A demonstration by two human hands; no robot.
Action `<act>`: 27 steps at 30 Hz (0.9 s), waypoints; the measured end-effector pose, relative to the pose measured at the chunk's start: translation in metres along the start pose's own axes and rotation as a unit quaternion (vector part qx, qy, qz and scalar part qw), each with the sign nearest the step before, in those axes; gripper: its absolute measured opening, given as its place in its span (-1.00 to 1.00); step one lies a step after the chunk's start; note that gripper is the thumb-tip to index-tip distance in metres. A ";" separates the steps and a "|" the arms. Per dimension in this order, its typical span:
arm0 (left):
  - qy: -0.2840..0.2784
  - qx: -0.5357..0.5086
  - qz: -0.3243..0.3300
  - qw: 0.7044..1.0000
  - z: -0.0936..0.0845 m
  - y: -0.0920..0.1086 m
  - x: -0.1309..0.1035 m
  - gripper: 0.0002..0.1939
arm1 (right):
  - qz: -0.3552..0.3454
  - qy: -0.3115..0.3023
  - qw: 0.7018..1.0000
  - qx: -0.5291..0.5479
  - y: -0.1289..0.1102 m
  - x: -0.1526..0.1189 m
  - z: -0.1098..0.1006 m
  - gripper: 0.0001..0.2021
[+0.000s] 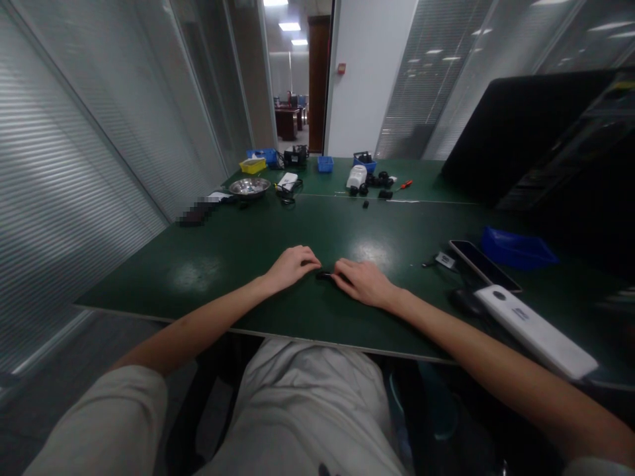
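Note:
A small dark piece with a shiny strip (324,274) lies low over the green table (268,231), between my two hands; its kind is too small to make out. My right hand (364,281) has its fingers curled, with thumb and forefinger pinched at the right end of this piece. Close by its left end is my left hand (292,266), fingers bent and tips pressed together near the table. Whether the left fingertips hold anything is hidden.
A white power strip (536,330), a phone (483,264) and a blue tray (518,248) lie at right, before a large dark screen (526,132). A metal bowl (249,188), white box (356,177), orange screwdriver (405,185) and yellow tray (253,165) stand farther back.

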State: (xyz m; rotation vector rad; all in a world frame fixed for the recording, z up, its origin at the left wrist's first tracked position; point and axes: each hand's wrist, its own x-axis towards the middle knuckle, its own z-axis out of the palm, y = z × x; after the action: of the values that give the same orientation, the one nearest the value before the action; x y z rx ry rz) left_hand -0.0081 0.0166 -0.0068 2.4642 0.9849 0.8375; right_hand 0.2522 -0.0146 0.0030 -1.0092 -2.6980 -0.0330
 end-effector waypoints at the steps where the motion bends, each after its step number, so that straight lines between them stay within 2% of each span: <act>1: -0.002 -0.004 -0.002 1.000 0.000 0.000 -0.001 -0.82 | 0.000 0.002 1.000 0.001 0.000 0.000 0.000 -0.74; 4: 0.016 -0.014 -0.016 1.000 -0.001 0.007 -0.003 -0.77 | 0.005 0.008 1.000 0.004 0.000 -0.001 0.000 -0.74; 7: 0.033 -0.013 -0.001 0.999 -0.001 0.019 -0.006 -0.75 | 0.006 0.015 1.000 0.016 0.001 -0.002 0.000 -0.75; 10: 0.000 0.001 0.033 0.999 0.001 0.031 -0.010 -0.72 | -0.001 0.019 0.999 0.033 0.002 -0.003 0.000 -0.75; 13: -0.032 0.021 0.041 0.998 0.004 0.034 -0.011 -0.67 | 0.000 0.023 0.999 0.037 0.003 -0.004 0.001 -0.74; 19: -0.014 0.036 0.025 0.999 0.003 0.023 -0.010 -0.79 | 0.006 0.026 0.999 0.043 0.004 -0.004 0.002 -0.75; 22: -0.033 0.053 0.001 0.998 0.001 0.019 -0.010 -0.77 | 0.008 0.026 0.999 0.042 0.004 -0.004 0.001 -0.75; 25: -0.051 0.064 -0.014 0.997 -0.009 0.009 -0.015 -0.76 | 0.012 0.026 0.999 0.043 0.003 -0.003 -0.001 -0.75; 27: -0.042 0.060 -0.039 0.997 -0.024 -0.005 -0.023 -0.76 | 0.011 0.023 0.998 0.050 0.003 -0.003 -0.002 -0.76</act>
State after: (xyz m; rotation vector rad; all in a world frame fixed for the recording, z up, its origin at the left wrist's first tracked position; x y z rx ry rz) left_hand -0.0394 0.0061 -0.0008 2.5197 1.1217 0.6634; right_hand 0.2572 -0.0147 0.0038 -0.9966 -2.6180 0.0798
